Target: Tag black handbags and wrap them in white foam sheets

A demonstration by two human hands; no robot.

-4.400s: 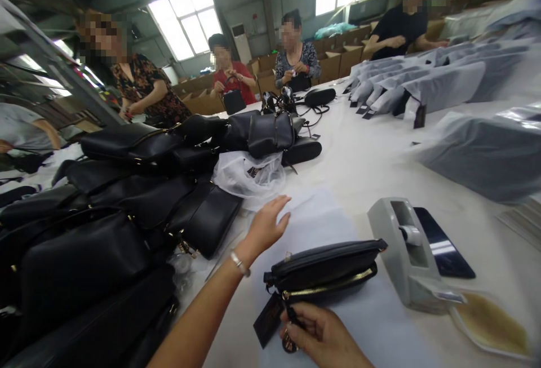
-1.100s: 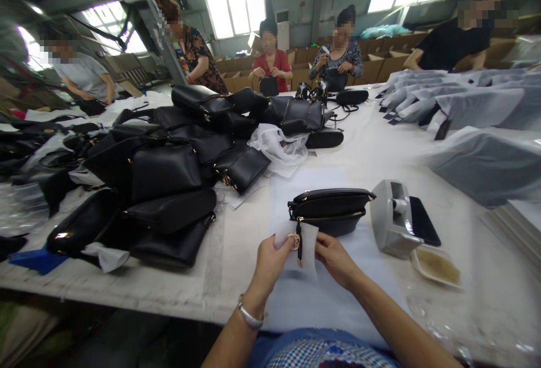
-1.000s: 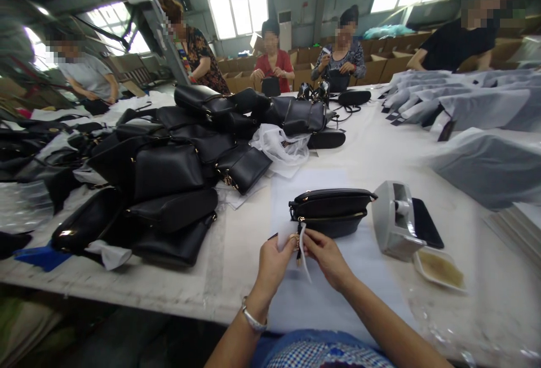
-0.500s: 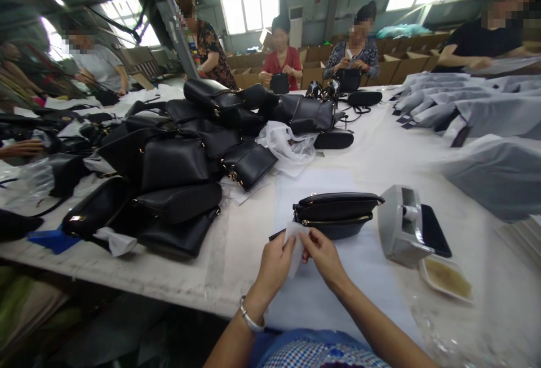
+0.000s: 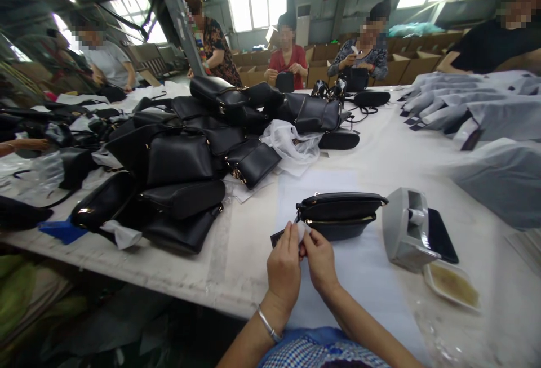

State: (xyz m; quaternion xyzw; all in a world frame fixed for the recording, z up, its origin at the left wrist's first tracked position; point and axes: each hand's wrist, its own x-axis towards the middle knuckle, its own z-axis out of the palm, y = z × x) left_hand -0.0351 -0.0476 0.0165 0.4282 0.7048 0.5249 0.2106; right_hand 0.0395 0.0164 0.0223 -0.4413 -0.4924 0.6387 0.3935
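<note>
A black handbag (image 5: 342, 213) with a gold zip stands on a pale sheet (image 5: 355, 278) in front of me. At its left end, my left hand (image 5: 284, 264) and my right hand (image 5: 320, 258) meet, both closed on a small piece of white tissue paper (image 5: 302, 229). Most of the paper is hidden behind my fingers. A dark tag (image 5: 276, 238) shows just left of my left fingertips. I cannot make out whether the paper wraps part of the bag.
A heap of black handbags (image 5: 181, 159) covers the table to the left. On the right stand a grey tape dispenser (image 5: 403, 227), a dark phone-like slab (image 5: 442, 235) and a shallow dish (image 5: 452, 284). Grey-wrapped bags (image 5: 499, 109) lie beyond. Co-workers (image 5: 289, 58) work across the table.
My left hand has turned over the white paper, its fingers now covering more of it. Less paper shows than before. The bag stays in place while the view shifts slightly.
</note>
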